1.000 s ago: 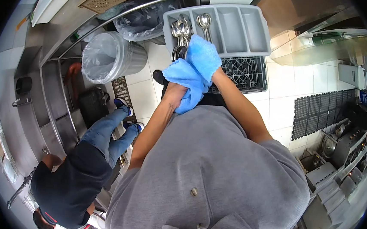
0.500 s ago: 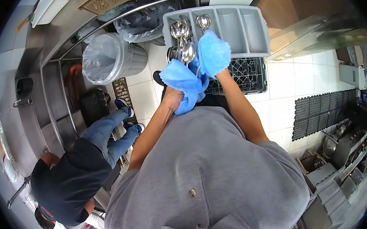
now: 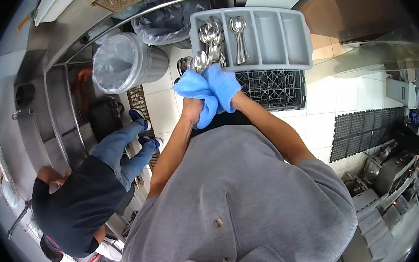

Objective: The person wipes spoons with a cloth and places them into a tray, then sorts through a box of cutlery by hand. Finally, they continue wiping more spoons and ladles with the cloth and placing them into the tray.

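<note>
Distinctly shiny, smooth, rounded metal spoons point(image 3: 201, 60).

I'm seeing the divided tray point(image 3: 271, 37) sitting above the rack point(image 3: 272, 89), top centre; a bin point(image 3: 150, 69) is standing left.

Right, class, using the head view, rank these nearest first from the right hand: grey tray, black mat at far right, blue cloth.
1. Blue cloth, wrapped around the right hand.
2. Grey tray, just ahead.
3. Black mat, far right.
</note>
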### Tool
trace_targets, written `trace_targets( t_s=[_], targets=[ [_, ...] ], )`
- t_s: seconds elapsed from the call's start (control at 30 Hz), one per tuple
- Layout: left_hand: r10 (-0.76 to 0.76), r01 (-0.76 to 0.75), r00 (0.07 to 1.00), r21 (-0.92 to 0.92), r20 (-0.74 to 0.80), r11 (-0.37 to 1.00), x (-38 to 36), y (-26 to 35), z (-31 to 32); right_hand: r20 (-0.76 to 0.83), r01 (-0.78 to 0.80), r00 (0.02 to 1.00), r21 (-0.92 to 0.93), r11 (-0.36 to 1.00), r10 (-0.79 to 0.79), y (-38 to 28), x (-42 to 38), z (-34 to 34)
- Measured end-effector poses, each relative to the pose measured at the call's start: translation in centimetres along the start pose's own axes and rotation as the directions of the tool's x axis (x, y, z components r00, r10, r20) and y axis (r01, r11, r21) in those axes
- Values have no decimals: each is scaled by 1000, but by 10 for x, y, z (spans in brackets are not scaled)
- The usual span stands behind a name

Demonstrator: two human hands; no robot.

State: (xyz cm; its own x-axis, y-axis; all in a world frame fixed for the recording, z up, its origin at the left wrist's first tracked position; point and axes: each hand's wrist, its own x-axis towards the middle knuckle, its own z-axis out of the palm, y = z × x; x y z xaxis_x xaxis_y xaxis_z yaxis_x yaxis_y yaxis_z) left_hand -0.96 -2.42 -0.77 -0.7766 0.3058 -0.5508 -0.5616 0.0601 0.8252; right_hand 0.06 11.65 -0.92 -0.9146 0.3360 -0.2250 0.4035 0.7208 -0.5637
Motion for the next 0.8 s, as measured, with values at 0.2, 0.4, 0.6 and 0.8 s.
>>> trace_targets(
  t_s=[0.2,0.4,0.6,0.8],
  targets=[
    [-96,98,995,-65,35,993,4,-2,-11,-130,320,886,-523,790,-445,48,99,17],
    [-67,73,992,-56,107,996,23,-27,-28,243,225,959,-346,911,-145,-3,51,-52],
    [-195,206,973,-81,124,975,15,-36,-23,-208,46,978,60,997,-33,17,59,-31],
    [-157,152,971,39,183,988,15,-40,-31,-202,365,909,-34,930,-364,86,64,9]
  ],
)
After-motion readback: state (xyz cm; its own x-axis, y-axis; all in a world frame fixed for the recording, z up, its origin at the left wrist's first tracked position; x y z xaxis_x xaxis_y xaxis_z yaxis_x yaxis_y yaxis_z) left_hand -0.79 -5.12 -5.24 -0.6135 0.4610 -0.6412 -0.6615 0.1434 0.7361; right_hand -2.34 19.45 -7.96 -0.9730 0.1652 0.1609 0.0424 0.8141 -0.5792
